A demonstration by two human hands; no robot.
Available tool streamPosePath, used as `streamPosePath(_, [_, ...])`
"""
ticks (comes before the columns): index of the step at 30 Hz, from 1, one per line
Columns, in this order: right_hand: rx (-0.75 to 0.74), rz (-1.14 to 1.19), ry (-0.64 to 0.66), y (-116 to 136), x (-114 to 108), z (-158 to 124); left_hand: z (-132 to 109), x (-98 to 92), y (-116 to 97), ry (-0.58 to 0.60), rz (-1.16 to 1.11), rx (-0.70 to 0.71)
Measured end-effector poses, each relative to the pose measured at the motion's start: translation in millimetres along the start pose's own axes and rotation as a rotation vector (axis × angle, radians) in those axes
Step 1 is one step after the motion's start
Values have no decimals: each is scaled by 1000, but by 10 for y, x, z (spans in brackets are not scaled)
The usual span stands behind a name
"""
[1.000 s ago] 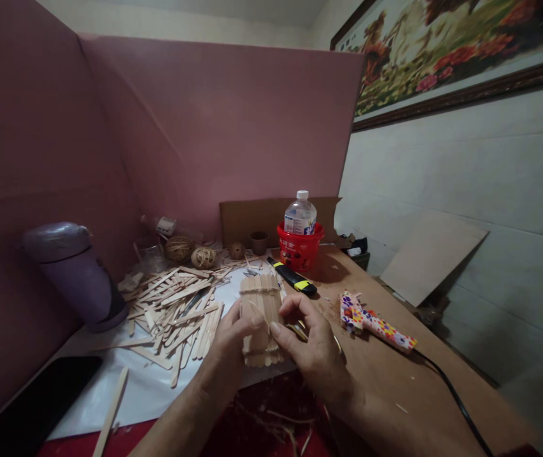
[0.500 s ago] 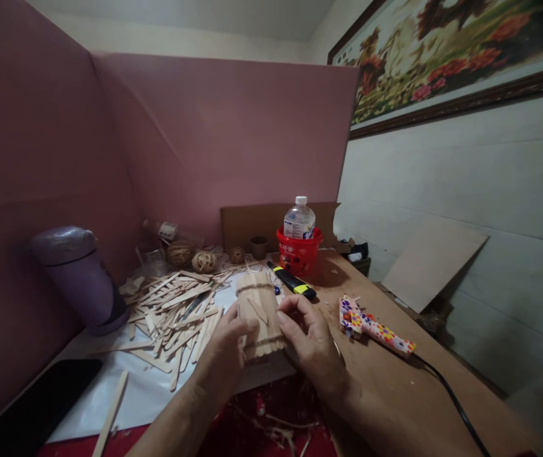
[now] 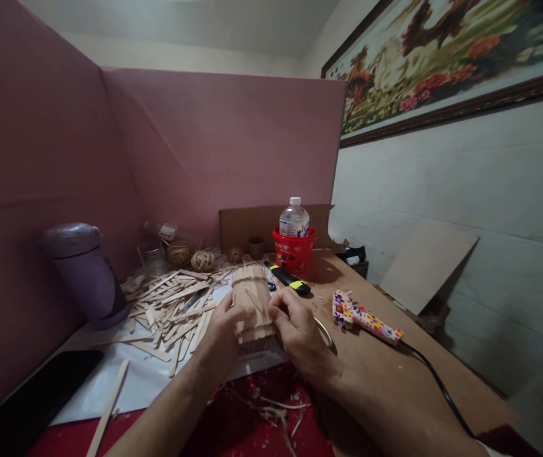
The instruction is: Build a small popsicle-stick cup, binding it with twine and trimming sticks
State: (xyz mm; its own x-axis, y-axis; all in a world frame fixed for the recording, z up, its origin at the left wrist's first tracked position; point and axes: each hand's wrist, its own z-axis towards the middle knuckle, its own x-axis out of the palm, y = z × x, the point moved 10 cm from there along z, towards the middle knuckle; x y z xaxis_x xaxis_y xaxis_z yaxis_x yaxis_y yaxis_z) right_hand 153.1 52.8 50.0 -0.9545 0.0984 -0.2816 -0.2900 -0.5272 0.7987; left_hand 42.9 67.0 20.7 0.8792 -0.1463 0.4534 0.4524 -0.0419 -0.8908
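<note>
dimly lit throughout | brightest at the top edge, on the pale smooth ceiling (image 3: 176,32) | shadowed right of the round red plastic bucket (image 3: 293,255) | smeared on the pale barrel-shaped wooden piece (image 3: 255,298) | stretched sideways along the purple cylindrical tumbler (image 3: 85,279) | blackened at upper right

Busy brown tabletop (image 3: 395,368), this, with a white sheet (image 3: 138,384) spread over its left side and a great heap of wooden sticks (image 3: 176,317) sprawled across that! Purple tumbler (image 3: 89,279) standing at the left, dark flat slab (image 3: 38,393) in front of it; twine balls (image 3: 203,260) and a small pot (image 3: 255,249) at the back, then red bucket (image 3: 294,255), black-and-yellow cutter (image 3: 293,280), and out right, the flowery glue gun (image 3: 369,320) lying on its side
</note>
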Motion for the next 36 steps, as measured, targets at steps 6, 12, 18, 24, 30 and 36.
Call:
streamPosePath(6, [3, 122, -214, -134, -189, 42, -12, 4, 10, 18, -33, -20])
streamPosePath(12, [-80, 31, -89, 49, -84, 25, -21, -11, 15, 29, -29, -1])
streamPosePath(18, [-22, 240, -290, -86, -294, 12, -6, -23, 23, 31, -33, 15])
streamPosePath(24, [95, 225, -256, -249, -219, 60, 39, -64, 33, 35, -10, 74])
streamPosePath(30, [113, 360, 112, -177, 223, 12, 55, -167, -129, -48, 72, 278])
streamPosePath(36, [61, 361, 138, -138, 255, 12, 33, -164, -173, -45, 83, 316])
